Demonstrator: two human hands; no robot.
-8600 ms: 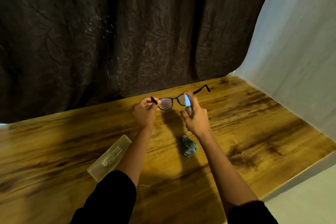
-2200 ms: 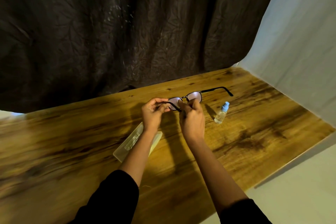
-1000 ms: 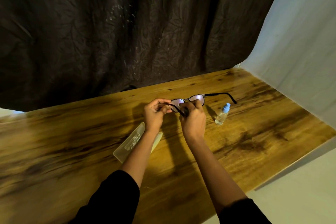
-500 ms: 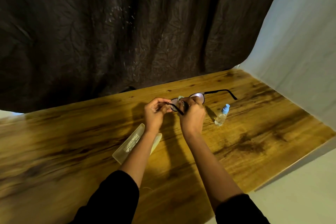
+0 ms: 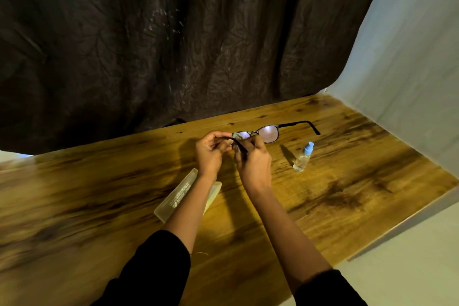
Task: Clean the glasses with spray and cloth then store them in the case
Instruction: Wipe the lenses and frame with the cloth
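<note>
Black-framed glasses point(image 5: 269, 133) are held above the wooden table point(image 5: 347, 181), arms unfolded, the right arm reaching toward the far right. My left hand point(image 5: 211, 154) pinches the frame's left corner by the hinge. My right hand point(image 5: 253, 161) pinches a pale blue cloth point(image 5: 237, 135) around the left lens; only a small edge of the cloth shows between the fingers. A small clear spray bottle point(image 5: 303, 156) with a blue cap stands on the table to the right of my right hand. The translucent glasses case point(image 5: 181, 194) lies under my left forearm, partly hidden.
A dark curtain point(image 5: 173, 45) hangs behind the table's far edge. A white wall or sheet point(image 5: 409, 69) borders the right side. The table's near right edge point(image 5: 397, 228) drops to a pale floor.
The spray bottle moved from my right hand to the table, and the cloth from the table into my right hand. In the last second the cloth edge has appeared at the left lens.
</note>
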